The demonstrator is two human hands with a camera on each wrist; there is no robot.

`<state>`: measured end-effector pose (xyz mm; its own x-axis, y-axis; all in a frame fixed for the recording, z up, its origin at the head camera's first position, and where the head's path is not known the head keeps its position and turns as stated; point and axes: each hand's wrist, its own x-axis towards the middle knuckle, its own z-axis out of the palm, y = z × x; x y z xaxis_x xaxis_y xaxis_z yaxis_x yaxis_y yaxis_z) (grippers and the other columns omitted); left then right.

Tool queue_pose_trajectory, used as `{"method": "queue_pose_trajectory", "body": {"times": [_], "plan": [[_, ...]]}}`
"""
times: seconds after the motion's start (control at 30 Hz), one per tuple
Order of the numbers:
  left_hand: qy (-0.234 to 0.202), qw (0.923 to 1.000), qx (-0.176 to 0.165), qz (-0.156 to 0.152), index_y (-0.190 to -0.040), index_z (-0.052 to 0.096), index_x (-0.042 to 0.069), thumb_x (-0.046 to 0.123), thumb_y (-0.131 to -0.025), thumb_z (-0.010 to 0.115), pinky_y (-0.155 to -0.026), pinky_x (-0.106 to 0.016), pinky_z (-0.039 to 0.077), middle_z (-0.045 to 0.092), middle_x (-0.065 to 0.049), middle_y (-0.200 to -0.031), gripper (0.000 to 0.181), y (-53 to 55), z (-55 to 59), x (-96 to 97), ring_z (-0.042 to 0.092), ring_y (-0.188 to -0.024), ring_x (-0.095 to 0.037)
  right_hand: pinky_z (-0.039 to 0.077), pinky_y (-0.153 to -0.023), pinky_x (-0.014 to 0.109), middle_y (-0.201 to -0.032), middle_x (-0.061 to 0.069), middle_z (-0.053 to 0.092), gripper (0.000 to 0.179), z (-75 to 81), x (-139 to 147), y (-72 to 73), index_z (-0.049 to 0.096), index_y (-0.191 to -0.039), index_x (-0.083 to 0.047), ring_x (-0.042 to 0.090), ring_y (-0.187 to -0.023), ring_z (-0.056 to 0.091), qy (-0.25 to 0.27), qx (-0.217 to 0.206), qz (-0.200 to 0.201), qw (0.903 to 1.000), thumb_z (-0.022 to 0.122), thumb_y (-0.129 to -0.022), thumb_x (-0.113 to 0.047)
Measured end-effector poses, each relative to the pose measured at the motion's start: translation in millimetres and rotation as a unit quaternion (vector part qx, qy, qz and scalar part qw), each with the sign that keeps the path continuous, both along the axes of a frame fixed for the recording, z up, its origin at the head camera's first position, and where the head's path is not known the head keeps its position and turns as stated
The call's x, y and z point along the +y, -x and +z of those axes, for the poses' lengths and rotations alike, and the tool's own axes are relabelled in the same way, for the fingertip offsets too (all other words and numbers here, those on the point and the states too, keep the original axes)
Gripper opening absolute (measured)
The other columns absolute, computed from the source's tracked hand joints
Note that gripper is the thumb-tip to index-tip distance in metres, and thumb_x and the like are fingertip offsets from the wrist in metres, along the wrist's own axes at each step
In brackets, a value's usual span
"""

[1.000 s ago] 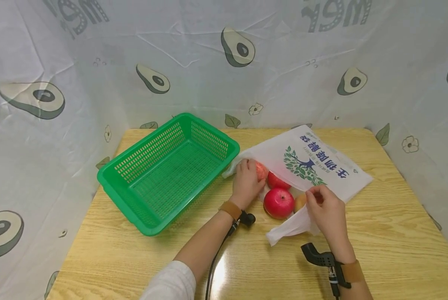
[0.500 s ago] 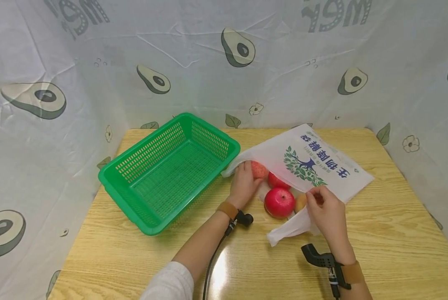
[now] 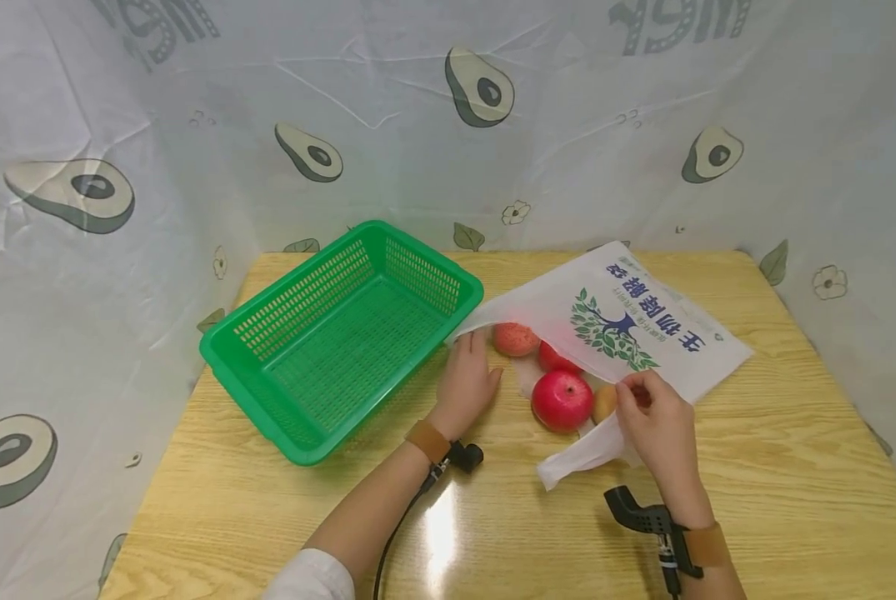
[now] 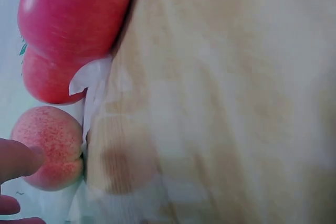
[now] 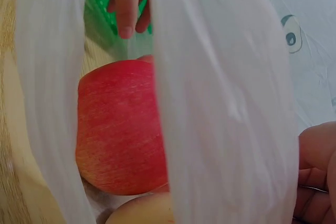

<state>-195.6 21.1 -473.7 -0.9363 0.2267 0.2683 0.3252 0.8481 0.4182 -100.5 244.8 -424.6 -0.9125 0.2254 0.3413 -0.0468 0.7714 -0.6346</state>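
Note:
A white plastic bag [image 3: 538,304] printed with a tree and blue characters lies on its side, mouth toward me. My right hand [image 3: 659,421] pinches the edge of its mouth, lifting it. In the opening sit a red apple [image 3: 563,400], a second red apple [image 3: 556,358] half under the plastic, a speckled pink peach [image 3: 515,338] and a partly hidden yellowish fruit [image 3: 603,402]. Just left of the peach is my left hand [image 3: 466,383], fingers loosely extended at the bag's left corner. In the left wrist view its thumb [image 4: 21,160] overlaps the peach [image 4: 52,135].
A green plastic basket [image 3: 297,446] with perforated sides stands left of the bag, close to my left hand. Both wrists carry strapped cameras, with a cable along the left forearm. A white avocado-print sheet [image 3: 387,83] hangs behind the wooden table [image 3: 538,542].
My left hand has moved left off the peach, which now shows more fully and sits slightly further left than at first. The right hand keeps its hold on the bag's edge.

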Motion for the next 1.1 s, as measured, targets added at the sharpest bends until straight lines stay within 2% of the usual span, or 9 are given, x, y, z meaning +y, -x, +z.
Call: {"method": "queue_pose_trajectory", "body": {"times": [0.17,0.3,0.4,0.53,0.7,0.87,0.97,1.1], "plan": [[0.046,0.9986,0.025,0.006,-0.122,0.05,0.001,0.027,-0.083,0.073,-0.078,-0.036,0.053,0.056,-0.013,-0.112,0.053,-10.9,3.2,-7.2,0.057,-0.098,-0.027,0.034,-0.064,0.003,-0.084,0.019,0.063,0.009,1.4,0,0.8,0.063,-0.092,0.003,0.027,-0.074,0.055,-0.003,0.002,0.0,1.0,0.065,-0.088,-0.004],[0.057,0.9974,0.04,0.016,-0.121,0.051,0.003,0.031,-0.082,0.074,-0.069,-0.037,0.054,0.056,-0.011,-0.107,0.053,-14.4,8.1,-9.9,0.058,-0.095,-0.027,0.034,-0.064,0.003,-0.083,0.019,0.063,0.009,1.8,0,1.0,0.063,-0.092,0.003,0.028,-0.074,0.055,-0.006,0.001,-0.002,1.0,0.065,-0.088,-0.004],[0.054,0.9973,0.042,0.024,-0.122,0.051,0.004,0.03,-0.081,0.074,-0.064,-0.037,0.054,0.055,-0.011,-0.105,0.054,-16.4,10.3,-13.0,0.058,-0.094,-0.027,0.034,-0.065,0.002,-0.084,0.019,0.064,0.01,1.8,-1,0.4,0.063,-0.092,0.003,0.028,-0.075,0.055,-0.005,-0.004,-0.001,1.0,0.065,-0.088,-0.005],[0.048,0.9971,0.054,0.025,-0.124,0.049,0.003,0.027,-0.081,0.075,-0.061,-0.037,0.053,0.053,-0.011,-0.104,0.055,-18.2,7.8,-18.3,0.058,-0.09,-0.027,0.034,-0.065,0.002,-0.086,0.019,0.064,0.009,2.0,-1,-0.8,0.063,-0.093,0.003,0.028,-0.076,0.056,-0.001,-0.01,-0.003,0.9999,0.064,-0.089,-0.005],[0.03,0.9942,0.101,0.02,-0.124,0.05,0.003,0.018,-0.079,0.076,-0.052,-0.035,0.05,0.048,-0.011,-0.101,0.054,-20.4,0.3,-24.5,0.056,-0.083,-0.027,0.033,-0.066,0.002,-0.086,0.019,0.064,0.01,1.0,0,-1.0,0.063,-0.093,0.003,0.028,-0.077,0.055,0.002,-0.008,-0.002,1.0,0.065,-0.088,-0.005],[0.035,0.9895,0.14,0.008,-0.12,0.055,0.005,0.01,-0.08,0.07,-0.05,-0.035,0.05,0.05,-0.012,-0.112,0.043,-21.3,-2.7,-30.7,0.057,-0.087,-0.027,0.033,-0.066,0.002,-0.086,0.019,0.064,0.01,0.1,0,-0.8,0.063,-0.093,0.003,0.028,-0.076,0.055,0.002,-0.003,0.0,1.0,0.065,-0.088,-0.005],[0.051,0.9874,0.15,-0.005,-0.119,0.057,0.004,0.01,-0.08,0.069,-0.054,-0.037,0.052,0.049,-0.013,-0.125,0.041,-21.5,-2.8,-33.1,0.058,-0.091,-0.029,0.033,-0.066,0.002,-0.086,0.019,0.064,0.009,0.4,1,-1.8,0.063,-0.093,0.003,0.027,-0.076,0.054,0.003,-0.004,-0.002,1.0,0.065,-0.088,-0.005],[0.068,0.9865,0.149,-0.006,-0.119,0.058,0.005,0.011,-0.081,0.069,-0.056,-0.039,0.053,0.045,-0.014,-0.136,0.04,-21.8,-4.8,-34.1,0.06,-0.091,-0.03,0.033,-0.066,0.001,-0.086,0.019,0.063,0.009,0.4,1,-2.4,0.062,-0.093,0.003,0.028,-0.076,0.054,0.004,-0.004,-0.002,1.0,0.065,-0.088,-0.004]]}}
